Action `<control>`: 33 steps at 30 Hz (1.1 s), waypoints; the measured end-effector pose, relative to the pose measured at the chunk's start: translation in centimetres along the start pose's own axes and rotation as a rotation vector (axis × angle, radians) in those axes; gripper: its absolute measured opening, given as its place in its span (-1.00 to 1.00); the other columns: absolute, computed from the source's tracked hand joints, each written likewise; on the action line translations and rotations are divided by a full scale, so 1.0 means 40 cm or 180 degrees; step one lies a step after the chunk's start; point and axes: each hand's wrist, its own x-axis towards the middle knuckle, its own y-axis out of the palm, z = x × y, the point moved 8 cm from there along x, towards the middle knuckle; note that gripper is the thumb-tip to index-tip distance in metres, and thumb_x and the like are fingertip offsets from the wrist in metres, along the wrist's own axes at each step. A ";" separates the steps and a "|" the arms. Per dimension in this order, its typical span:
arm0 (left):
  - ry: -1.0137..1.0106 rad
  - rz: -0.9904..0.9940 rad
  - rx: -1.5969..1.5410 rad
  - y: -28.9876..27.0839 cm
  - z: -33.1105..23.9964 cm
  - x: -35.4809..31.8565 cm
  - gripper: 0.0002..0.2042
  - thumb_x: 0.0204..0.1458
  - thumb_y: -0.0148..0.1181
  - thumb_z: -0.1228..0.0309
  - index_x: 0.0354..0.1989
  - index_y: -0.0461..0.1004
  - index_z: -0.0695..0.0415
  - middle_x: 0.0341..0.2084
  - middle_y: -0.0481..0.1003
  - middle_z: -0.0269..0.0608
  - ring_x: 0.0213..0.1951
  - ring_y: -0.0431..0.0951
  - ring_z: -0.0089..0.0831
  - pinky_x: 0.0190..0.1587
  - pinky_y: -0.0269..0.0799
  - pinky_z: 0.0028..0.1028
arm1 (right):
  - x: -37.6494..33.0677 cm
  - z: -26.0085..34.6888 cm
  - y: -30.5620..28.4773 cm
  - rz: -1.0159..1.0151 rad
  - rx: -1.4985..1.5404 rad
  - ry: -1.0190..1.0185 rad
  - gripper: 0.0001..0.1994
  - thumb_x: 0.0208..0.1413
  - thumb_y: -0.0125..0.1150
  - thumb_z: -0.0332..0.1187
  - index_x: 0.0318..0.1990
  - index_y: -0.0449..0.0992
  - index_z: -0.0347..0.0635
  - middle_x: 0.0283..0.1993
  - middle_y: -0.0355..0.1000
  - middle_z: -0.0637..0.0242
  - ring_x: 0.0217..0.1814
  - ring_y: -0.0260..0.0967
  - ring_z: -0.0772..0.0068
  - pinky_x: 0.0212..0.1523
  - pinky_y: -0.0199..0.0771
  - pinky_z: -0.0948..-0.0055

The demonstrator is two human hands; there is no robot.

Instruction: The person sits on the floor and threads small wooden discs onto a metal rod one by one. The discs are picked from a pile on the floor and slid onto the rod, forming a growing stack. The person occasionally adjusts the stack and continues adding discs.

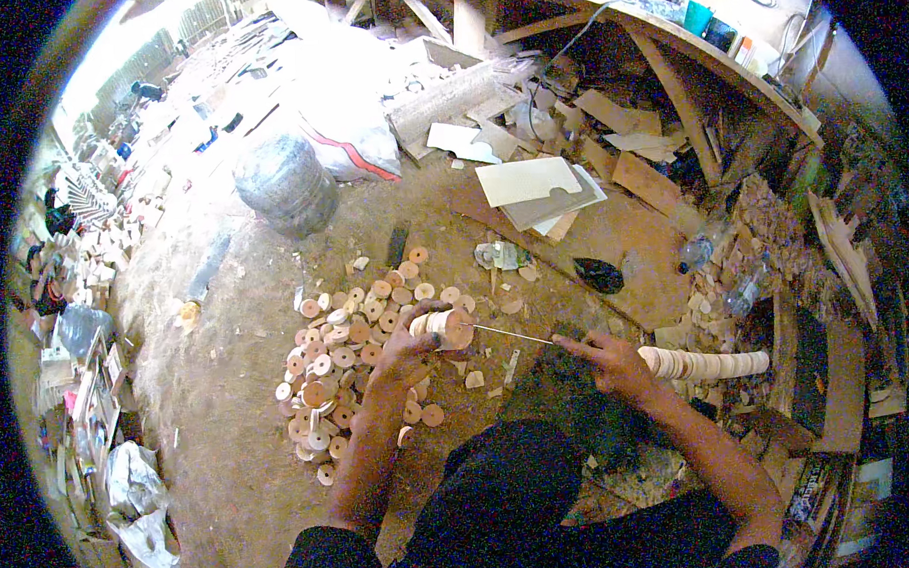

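My left hand (416, 337) is closed around a short stack of round wooden discs (458, 329), each with a small centre hole. A thin straight rod (516, 333) reaches from the end disc of that stack to my right hand (610, 365), whose fingers pinch it. On the far side of my right hand, a long row of discs (713, 364) sits packed face to face, in line with the rod. Under and beside my left hand, a loose heap of the same discs (343, 357) covers the dirt floor.
A grey rounded drum-like container (287, 186) stands ahead, beside a white sack (355, 152) with a red stripe. Flat board offcuts (541, 189) lie ahead to the right, under a wooden bench (727, 69). Wood scraps pile at right; a white plastic bag (140, 505) lies at left.
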 end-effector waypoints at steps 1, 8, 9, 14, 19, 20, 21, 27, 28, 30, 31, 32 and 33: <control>0.0034 -0.0036 0.0200 -0.002 -0.011 -0.006 -0.36 -0.22 0.54 0.37 0.08 0.39 0.23 -0.05 0.50 -0.11 -0.06 0.57 -0.23 -0.03 0.61 -0.18 | -0.004 0.005 -0.002 0.0004 0.0052 -0.0037 -0.15 -0.22 0.05 -0.63 0.36 0.27 0.29 -0.36 0.28 0.17 -0.33 0.33 0.04 -0.30 0.40 0.15; 0.0168 -0.0026 0.0831 0.022 -0.058 -0.019 -0.40 -0.19 0.51 0.41 0.08 0.40 0.22 -0.04 0.51 -0.13 -0.04 0.56 -0.28 0.03 0.54 -0.32 | -0.035 0.026 0.006 0.0126 -0.0239 -0.0105 -0.11 -0.25 0.07 -0.62 0.38 0.24 0.29 -0.37 0.29 0.17 -0.35 0.32 0.04 -0.33 0.39 0.15; 0.0191 -0.0006 0.0852 0.029 -0.062 -0.019 -0.40 -0.19 0.51 0.42 0.08 0.40 0.22 -0.04 0.52 -0.13 -0.04 0.56 -0.29 0.04 0.53 -0.33 | -0.039 0.032 0.001 0.0071 -0.0225 -0.0155 -0.11 -0.26 0.08 -0.62 0.38 0.23 0.29 -0.37 0.29 0.17 -0.35 0.32 0.04 -0.33 0.39 0.15; 0.0282 0.0039 0.0896 0.049 -0.086 -0.037 -0.43 -0.17 0.49 0.45 0.08 0.41 0.21 -0.05 0.53 -0.14 -0.03 0.56 -0.31 0.06 0.50 -0.38 | -0.051 0.049 -0.012 0.0012 -0.0227 -0.0134 -0.11 -0.26 0.09 -0.63 0.37 0.24 0.32 -0.35 0.32 0.18 -0.35 0.35 0.03 -0.35 0.41 0.15; 0.0262 0.0132 0.0734 0.060 -0.088 -0.042 -0.44 -0.15 0.48 0.44 0.08 0.41 0.21 -0.06 0.53 -0.14 -0.06 0.57 -0.31 0.01 0.54 -0.36 | -0.058 0.059 -0.025 0.0067 -0.0311 -0.0062 -0.08 -0.20 0.11 -0.58 0.42 0.13 0.41 -0.25 0.34 0.14 -0.30 0.41 0.00 -0.32 0.48 0.16; 0.0259 0.0156 0.0656 0.063 -0.087 -0.042 -0.44 -0.15 0.48 0.44 0.08 0.41 0.21 -0.06 0.53 -0.14 -0.07 0.58 -0.31 0.00 0.55 -0.36 | -0.060 0.047 -0.014 0.0317 -0.0421 0.0138 -0.06 -0.19 0.12 -0.54 0.45 0.07 0.43 -0.22 0.34 0.12 -0.29 0.43 -0.01 -0.32 0.49 0.16; 0.0255 0.0185 0.0575 0.067 -0.086 -0.042 -0.44 -0.15 0.48 0.44 0.08 0.41 0.20 -0.06 0.53 -0.14 -0.07 0.58 -0.31 -0.01 0.55 -0.36 | -0.062 0.062 -0.033 0.0052 -0.0246 -0.0027 -0.08 -0.20 0.10 -0.58 0.42 0.13 0.41 -0.25 0.35 0.14 -0.29 0.42 0.00 -0.31 0.48 0.15; 0.0308 0.0281 0.0096 0.084 -0.081 -0.048 -0.45 -0.14 0.48 0.44 0.07 0.41 0.21 -0.08 0.54 -0.13 -0.11 0.60 -0.31 -0.07 0.61 -0.34 | -0.067 0.082 -0.058 -0.0190 -0.0223 -0.0101 -0.11 -0.24 0.05 -0.67 0.37 0.26 0.32 -0.31 0.37 0.15 -0.29 0.40 0.01 -0.26 0.46 0.14; 0.0329 0.0283 -0.0019 0.086 -0.081 -0.047 -0.45 -0.14 0.48 0.45 0.07 0.40 0.22 -0.09 0.54 -0.12 -0.13 0.61 -0.30 -0.09 0.62 -0.33 | -0.067 0.087 -0.063 -0.0225 -0.0207 -0.0143 -0.11 -0.25 0.05 -0.68 0.37 0.26 0.31 -0.31 0.37 0.15 -0.29 0.40 0.00 -0.26 0.46 0.14; 0.0329 0.0316 -0.0129 0.093 -0.081 -0.046 -0.45 -0.14 0.48 0.47 0.07 0.40 0.23 -0.12 0.55 -0.11 -0.14 0.61 -0.29 -0.11 0.64 -0.32 | -0.068 0.091 -0.068 -0.0229 -0.0155 -0.0165 -0.11 -0.25 0.05 -0.68 0.36 0.26 0.29 -0.31 0.37 0.14 -0.28 0.40 -0.01 -0.25 0.46 0.14; 0.0309 0.0349 -0.0123 0.099 -0.082 -0.046 -0.45 -0.14 0.48 0.48 0.07 0.39 0.24 -0.13 0.55 -0.11 -0.13 0.61 -0.28 -0.11 0.65 -0.31 | -0.069 0.091 -0.068 -0.0198 -0.0121 -0.0143 -0.11 -0.26 0.05 -0.68 0.36 0.27 0.29 -0.31 0.38 0.14 -0.28 0.40 -0.01 -0.25 0.46 0.14; 0.0291 0.0383 -0.0117 0.107 -0.086 -0.046 -0.45 -0.14 0.47 0.49 0.07 0.39 0.25 -0.14 0.55 -0.10 -0.13 0.61 -0.28 -0.10 0.65 -0.30 | -0.071 0.092 -0.069 -0.0168 -0.0088 -0.0121 -0.11 -0.26 0.05 -0.68 0.36 0.27 0.28 -0.30 0.38 0.14 -0.28 0.40 -0.02 -0.24 0.46 0.14; 0.0260 0.0311 0.0004 0.111 -0.090 -0.048 -0.44 -0.15 0.47 0.49 0.07 0.39 0.25 -0.14 0.55 -0.09 -0.14 0.61 -0.28 -0.10 0.65 -0.29 | -0.073 0.092 -0.070 -0.0154 -0.0048 -0.0108 -0.11 -0.26 0.05 -0.68 0.36 0.27 0.28 -0.30 0.38 0.14 -0.27 0.41 -0.01 -0.24 0.46 0.14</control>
